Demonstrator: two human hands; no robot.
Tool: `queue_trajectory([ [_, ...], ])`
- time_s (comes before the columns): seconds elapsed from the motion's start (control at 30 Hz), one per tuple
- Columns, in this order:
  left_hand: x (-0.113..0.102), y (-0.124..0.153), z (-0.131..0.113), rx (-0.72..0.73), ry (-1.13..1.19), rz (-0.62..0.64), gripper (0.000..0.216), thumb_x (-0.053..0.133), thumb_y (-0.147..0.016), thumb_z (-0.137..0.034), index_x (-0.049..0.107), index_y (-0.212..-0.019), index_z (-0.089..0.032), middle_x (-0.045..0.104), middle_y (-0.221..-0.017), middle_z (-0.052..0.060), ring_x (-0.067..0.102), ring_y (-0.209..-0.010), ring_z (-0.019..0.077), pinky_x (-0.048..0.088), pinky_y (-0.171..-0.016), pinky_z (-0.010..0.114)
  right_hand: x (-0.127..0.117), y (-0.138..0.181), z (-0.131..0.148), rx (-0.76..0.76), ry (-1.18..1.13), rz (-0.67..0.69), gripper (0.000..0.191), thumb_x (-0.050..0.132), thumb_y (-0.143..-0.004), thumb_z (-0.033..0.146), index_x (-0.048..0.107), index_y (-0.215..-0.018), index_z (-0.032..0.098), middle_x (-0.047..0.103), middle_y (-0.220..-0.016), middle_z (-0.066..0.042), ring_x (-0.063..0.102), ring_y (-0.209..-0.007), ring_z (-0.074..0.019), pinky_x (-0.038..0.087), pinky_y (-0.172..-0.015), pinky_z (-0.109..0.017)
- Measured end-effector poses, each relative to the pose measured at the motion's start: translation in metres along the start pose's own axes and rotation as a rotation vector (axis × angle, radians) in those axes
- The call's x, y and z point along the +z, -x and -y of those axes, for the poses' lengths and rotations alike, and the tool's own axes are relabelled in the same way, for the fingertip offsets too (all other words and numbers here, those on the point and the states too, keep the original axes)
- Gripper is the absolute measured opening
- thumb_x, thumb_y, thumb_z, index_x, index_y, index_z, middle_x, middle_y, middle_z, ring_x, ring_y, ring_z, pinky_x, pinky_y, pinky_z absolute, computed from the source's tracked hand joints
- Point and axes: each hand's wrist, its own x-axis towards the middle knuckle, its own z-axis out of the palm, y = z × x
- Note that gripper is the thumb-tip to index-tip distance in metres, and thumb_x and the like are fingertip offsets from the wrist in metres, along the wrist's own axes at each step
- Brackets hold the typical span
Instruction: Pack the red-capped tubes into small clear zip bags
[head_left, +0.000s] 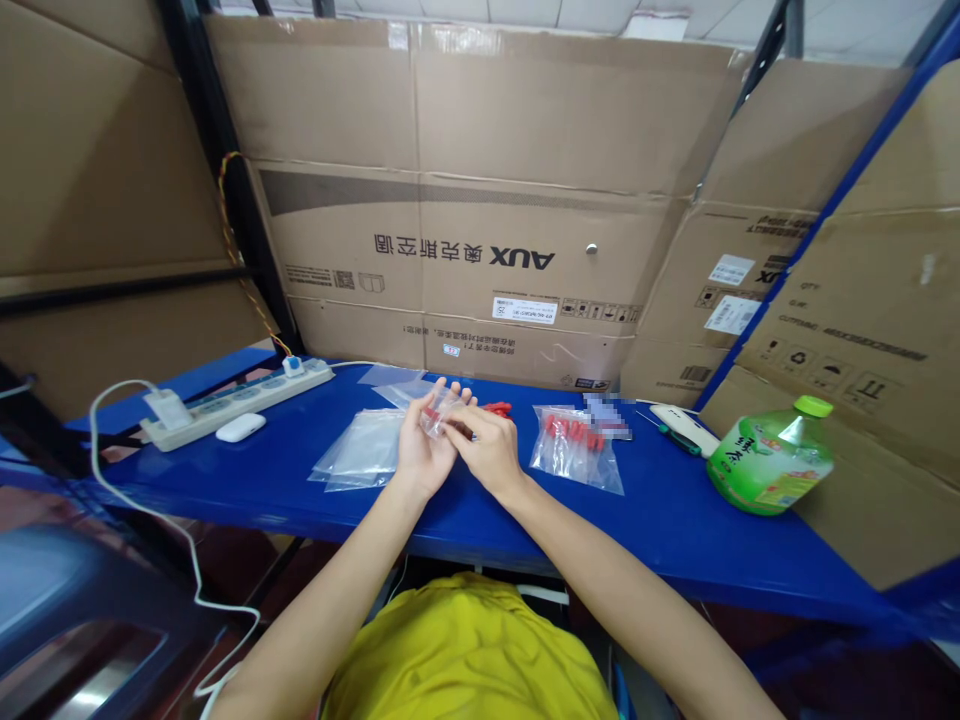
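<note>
Hands meet just above the front middle of the blue tabletop [660,520], both working on one small bag [441,411] of clear film with a few red pieces inside. The left hand [421,448] is turned palm-up and half closed, its fingers curled under and behind the small bag so that it rests in them like a cradle, lifted off the surface; held this way the film seems to stay spread and steady for the other hand. The right hand [489,452] comes in from the side with its fingers drawn together at the bag's near edge; whether they pinch the film itself or a red piece I cannot tell. The small bag appears to lie with its long side running across the view, slightly tilted up away from the person, and with one end turned toward the right hand, though the crumpled film hides which end is the open one. Just left of the hands lies a flat stack of empty bags [361,450], and just beyond the fingers a few loose red pieces [497,408], both within easy reach. To the right sits a filled bag [574,448] of red pieces, set apart from the empty ones. Farther right a green bottle [772,462] lies on its side, cap pointing up and to the right; a power strip [240,398] runs along the far left edge, before a wall of cardboard boxes [480,200].
</note>
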Motion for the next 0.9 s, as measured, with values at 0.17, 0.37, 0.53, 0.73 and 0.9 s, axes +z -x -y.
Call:
queue_trajectory([
  [0.17,-0.001,-0.001,-0.005,0.006,0.055,-0.025,0.022,0.063,-0.089,-0.021,0.072,-0.108,-0.015,0.078,-0.100,0.007,0.076,-0.098,0.0202,0.055,-0.110,0.040,-0.004,-0.001,-0.003,-0.044,0.021,0.122,0.016,0.069,-0.098,0.025,0.078,-0.111,0.026,0.082,-0.111,-0.001,0.077,-0.092,-0.0175,0.057,-0.084,-0.026],
  [0.37,-0.002,-0.001,-0.009,-0.028,0.094,-0.041,0.027,0.061,-0.092,-0.028,0.071,-0.112,-0.013,0.078,-0.098,0.009,0.077,-0.097,0.0205,0.058,-0.105,0.038,-0.012,-0.005,-0.008,-0.181,0.032,0.216,0.036,0.068,-0.093,0.020,0.067,-0.129,0.023,0.080,-0.114,-0.006,0.076,-0.100,-0.0215,0.059,-0.091,-0.031],
  [0.53,-0.003,-0.001,-0.012,-0.039,0.125,-0.059,0.033,0.060,-0.093,-0.031,0.070,-0.118,-0.013,0.077,-0.098,0.010,0.077,-0.095,0.0212,0.060,-0.101,0.037,-0.018,-0.008,-0.006,-0.255,-0.024,0.261,0.032,0.065,-0.095,0.019,0.065,-0.127,0.022,0.078,-0.110,-0.007,0.075,-0.100,-0.0218,0.059,-0.095,-0.034],
  [0.73,-0.001,-0.002,-0.013,0.015,0.169,-0.058,0.027,0.060,-0.093,-0.028,0.069,-0.114,-0.014,0.077,-0.099,0.009,0.076,-0.095,0.0198,0.058,-0.103,0.037,-0.019,-0.010,-0.002,-0.311,-0.026,0.272,0.027,0.057,-0.099,0.016,0.066,-0.125,0.021,0.076,-0.108,-0.009,0.070,-0.098,-0.0224,0.058,-0.094,-0.036],
  [0.9,0.000,-0.001,-0.014,0.040,0.173,-0.037,0.022,0.060,-0.093,-0.025,0.068,-0.111,-0.017,0.075,-0.099,0.009,0.075,-0.096,0.0201,0.060,-0.099,0.038,-0.034,-0.019,-0.011,-0.238,0.025,0.167,0.024,0.054,-0.100,0.017,0.070,-0.118,0.023,0.076,-0.099,-0.005,0.069,-0.089,-0.0200,0.056,-0.090,-0.034],
])
